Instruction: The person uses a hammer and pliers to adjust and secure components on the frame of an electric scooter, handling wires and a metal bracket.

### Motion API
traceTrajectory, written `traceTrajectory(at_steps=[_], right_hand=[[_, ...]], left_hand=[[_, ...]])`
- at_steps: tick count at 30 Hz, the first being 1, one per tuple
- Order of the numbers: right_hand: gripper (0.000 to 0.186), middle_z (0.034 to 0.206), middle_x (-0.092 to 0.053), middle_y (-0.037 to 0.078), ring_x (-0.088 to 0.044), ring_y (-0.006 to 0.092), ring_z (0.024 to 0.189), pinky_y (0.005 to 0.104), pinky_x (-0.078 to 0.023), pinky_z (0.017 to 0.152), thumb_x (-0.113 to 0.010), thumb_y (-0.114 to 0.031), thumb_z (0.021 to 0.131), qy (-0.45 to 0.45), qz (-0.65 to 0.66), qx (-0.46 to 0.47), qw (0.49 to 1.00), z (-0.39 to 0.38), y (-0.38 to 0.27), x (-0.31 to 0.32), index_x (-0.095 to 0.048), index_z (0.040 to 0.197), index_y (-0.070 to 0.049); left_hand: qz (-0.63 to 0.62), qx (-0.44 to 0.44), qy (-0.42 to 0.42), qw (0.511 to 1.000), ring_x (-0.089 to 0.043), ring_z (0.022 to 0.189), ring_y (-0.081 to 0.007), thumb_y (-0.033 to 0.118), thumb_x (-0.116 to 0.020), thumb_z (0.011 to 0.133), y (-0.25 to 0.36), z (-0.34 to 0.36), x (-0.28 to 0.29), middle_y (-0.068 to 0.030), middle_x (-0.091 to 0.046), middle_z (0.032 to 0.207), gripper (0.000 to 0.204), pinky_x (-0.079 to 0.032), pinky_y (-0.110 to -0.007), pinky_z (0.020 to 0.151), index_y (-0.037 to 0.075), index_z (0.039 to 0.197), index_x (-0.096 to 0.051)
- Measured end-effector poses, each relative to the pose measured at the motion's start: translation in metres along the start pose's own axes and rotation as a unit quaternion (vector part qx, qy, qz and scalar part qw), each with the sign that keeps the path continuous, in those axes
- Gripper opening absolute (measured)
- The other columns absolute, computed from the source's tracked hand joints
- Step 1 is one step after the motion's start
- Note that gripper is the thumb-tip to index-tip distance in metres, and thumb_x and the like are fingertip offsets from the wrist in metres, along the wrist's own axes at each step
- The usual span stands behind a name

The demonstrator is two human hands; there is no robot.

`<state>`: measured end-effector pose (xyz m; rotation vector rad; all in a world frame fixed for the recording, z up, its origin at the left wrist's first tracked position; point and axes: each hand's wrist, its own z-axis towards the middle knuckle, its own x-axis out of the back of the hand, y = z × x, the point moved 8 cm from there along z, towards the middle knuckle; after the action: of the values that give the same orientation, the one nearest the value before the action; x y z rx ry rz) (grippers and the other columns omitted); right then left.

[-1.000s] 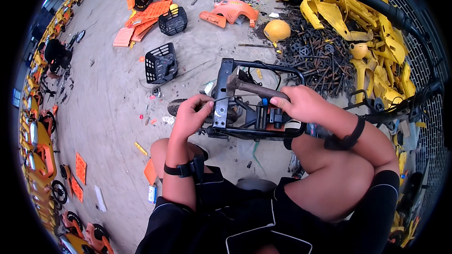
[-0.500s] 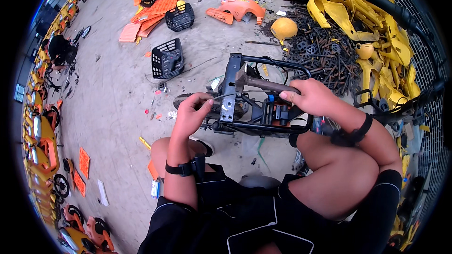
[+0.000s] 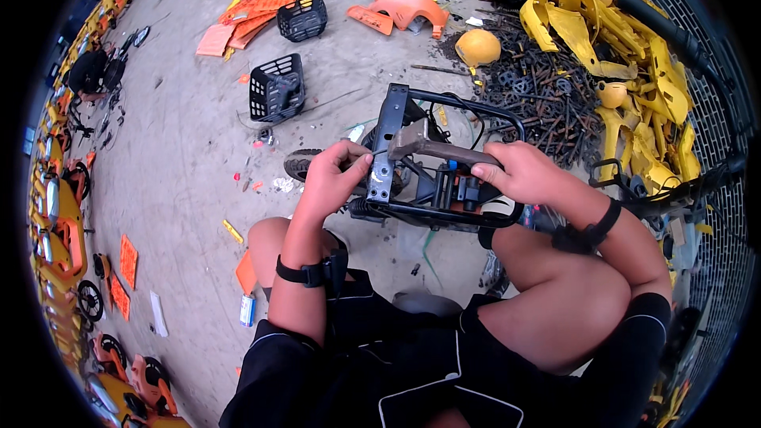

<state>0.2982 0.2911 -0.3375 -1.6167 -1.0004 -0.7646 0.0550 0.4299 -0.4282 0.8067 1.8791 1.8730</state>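
The hammer (image 3: 432, 149) has come down — its head now sits against the upright bar of the black frame (image 3: 444, 210), just beside the left hand (image 3: 331, 178). The right hand (image 3: 527, 174) has dropped lower along the handle — closer to the frame's middle.

Open floor (image 3: 190, 158) to the left w/ black basket (image 3: 276, 87); scrap-metal pile (image 3: 539, 87) crowding right.

A hammer (image 3: 432, 147) is held in the right hand (image 3: 527, 174) over a black metal frame (image 3: 428, 166), which is gripped by the left hand (image 3: 333, 178) above the floor (image 3: 182, 158).
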Motion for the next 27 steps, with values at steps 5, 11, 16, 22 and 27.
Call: traceTrajectory(at_steps=[5,11,16,22,27], right_hand=[[0.055,0.069,-0.064,0.021,-0.065,0.0432,0.071,0.0520,-0.051,0.067,-0.057,-0.055,0.099,-0.024,0.005,-0.042,0.999,0.004,0.000,-0.002,-0.065,0.089,-0.002],[0.052,0.069,-0.063,0.019,-0.065,0.0396,0.069,0.0483,-0.050,0.064,-0.058,-0.053,0.099,-0.005,0.040,-0.034,0.999,0.001,-0.005,0.008,-0.065,0.088,-0.003],[0.047,0.069,-0.063,0.016,-0.064,0.0355,0.066,0.0450,-0.049,0.063,-0.060,-0.049,0.100,0.075,0.133,0.044,0.987,-0.003,-0.019,0.025,-0.065,0.088,-0.004],[0.046,0.069,-0.065,0.014,-0.064,0.0300,0.063,0.0425,-0.050,0.062,-0.059,-0.046,0.102,0.020,0.104,-0.065,0.992,0.000,-0.008,0.006,-0.067,0.090,-0.002],[0.042,0.071,-0.066,0.015,-0.064,0.0299,0.063,0.0413,-0.050,0.062,-0.060,-0.042,0.102,0.082,0.149,0.022,0.985,-0.005,-0.014,0.023,-0.067,0.092,-0.002]], left_hand=[[0.019,-0.015,0.007,1.000,-0.057,0.074,-0.0054,0.012,-0.071,0.097,-0.001,0.004,0.002,0.0000,-0.067,0.082,0.013,-0.047,-0.023,0.067,-0.001,0.101,-0.069],[0.012,-0.016,0.009,1.000,-0.057,0.073,-0.0055,0.012,-0.072,0.096,-0.003,0.001,0.003,-0.0003,-0.068,0.080,0.014,-0.047,-0.024,0.065,-0.001,0.100,-0.069],[0.025,-0.020,0.008,0.999,-0.058,0.074,-0.0061,0.011,-0.071,0.096,0.000,0.000,0.002,-0.0004,-0.068,0.082,0.014,-0.048,-0.025,0.067,-0.001,0.102,-0.069],[0.020,-0.017,-0.006,1.000,-0.058,0.076,-0.0066,0.012,-0.070,0.098,0.004,0.004,0.002,-0.0002,-0.067,0.083,0.014,-0.048,-0.025,0.068,-0.001,0.105,-0.069],[0.014,-0.020,-0.003,1.000,-0.059,0.075,-0.0065,0.010,-0.071,0.096,0.002,0.004,0.002,-0.0020,-0.070,0.083,0.014,-0.049,-0.025,0.068,-0.002,0.102,-0.069]])
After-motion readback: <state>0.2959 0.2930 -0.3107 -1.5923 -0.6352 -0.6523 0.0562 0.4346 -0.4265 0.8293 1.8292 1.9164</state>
